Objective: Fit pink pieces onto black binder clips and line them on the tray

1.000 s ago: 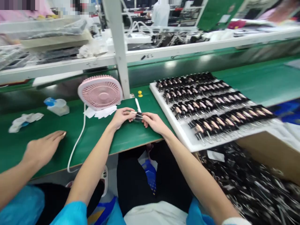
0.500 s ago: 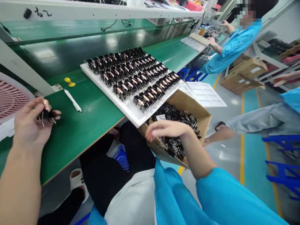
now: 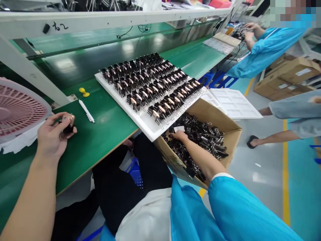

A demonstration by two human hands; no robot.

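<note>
My left hand [image 3: 54, 134], above the green table [image 3: 105, 130], has its fingers wrapped round a copper-coloured part with a black clip [image 3: 67, 126]. My right hand [image 3: 180, 135] reaches into a cardboard box [image 3: 232, 134] full of black binder clips [image 3: 208, 140]; its fingertips are hidden among the clips. Between my hands, a white tray [image 3: 142, 125] sticks out over the table edge and partly over the box. Rows of black clips with copper-coloured pieces [image 3: 170, 100] stand on it.
A white pen [image 3: 86, 111] and a yellow object [image 3: 84, 92] lie left of the tray. A pink fan [image 3: 20, 110] stands at the left. White trays [image 3: 235, 103] lie beyond the box. A person in blue [image 3: 268, 50] works at the back right.
My right hand has gone down from above the box into the clips. My left hand still holds its part, with the fingers closer round it. The view has shifted, so things appear further right.
</note>
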